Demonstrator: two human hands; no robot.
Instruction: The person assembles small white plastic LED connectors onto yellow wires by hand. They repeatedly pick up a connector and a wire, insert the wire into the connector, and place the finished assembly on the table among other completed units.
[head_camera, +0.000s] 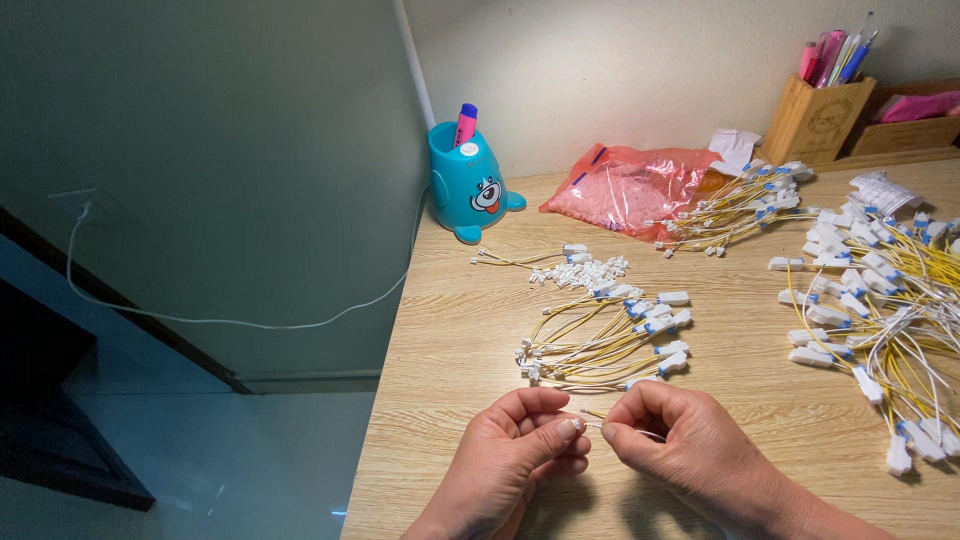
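Taking the middle wire bundle (610, 340) as landmark: between it and the two hands, left hand (515, 450) and right hand (690, 450), lies only a narrow strip of bare table (450, 330). Left of the bundle the wood is bare to the table edge. Right of it, a bare lane runs before the big wire heap (880, 310). Behind it sit small white parts (580, 272), then a teal cup (468, 180), a red bag (630, 185) and another bundle (740, 205).
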